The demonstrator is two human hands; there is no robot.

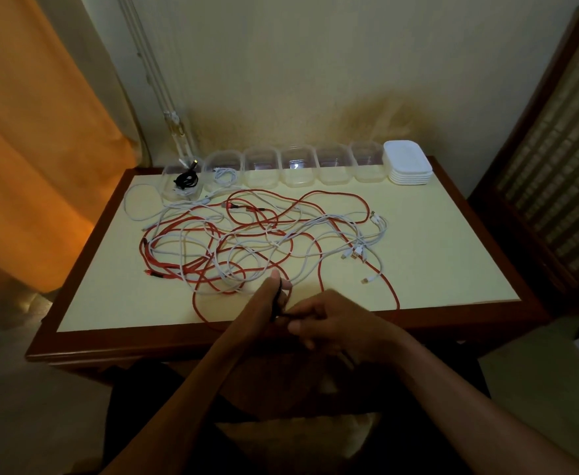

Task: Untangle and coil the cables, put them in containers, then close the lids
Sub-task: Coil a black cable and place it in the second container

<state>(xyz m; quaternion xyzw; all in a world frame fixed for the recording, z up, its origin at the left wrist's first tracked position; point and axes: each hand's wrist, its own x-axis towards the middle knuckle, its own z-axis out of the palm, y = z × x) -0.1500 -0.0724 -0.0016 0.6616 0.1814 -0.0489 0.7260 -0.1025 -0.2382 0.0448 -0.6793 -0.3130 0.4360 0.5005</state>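
A tangle of red cables (pixel 212 265) and white cables (pixel 315 231) covers the middle of the cream table top (pixel 452 255). At the front edge, my left hand (pixel 264 303) and my right hand (pixel 336 323) meet. Both pinch a thin dark cable (pixel 277 303) that runs between them. My left thumb points up beside a red loop. Several clear containers line the back edge. The leftmost container (pixel 170 186) holds a coiled black cable (pixel 186 180), and the second container (pixel 212 162) holds a white cable (pixel 224 174). A stack of white lids (pixel 408 162) stands at the right end of the row.
The other clear containers (pixel 296 166) in the row hold nothing. A wooden rim (pixel 178 341) frames the table. An orange curtain (pixel 41 132) hangs at the left and a dark wooden cabinet (pixel 555 166) stands at the right. White connector ends (pixel 356 252) lie at the tangle's right.
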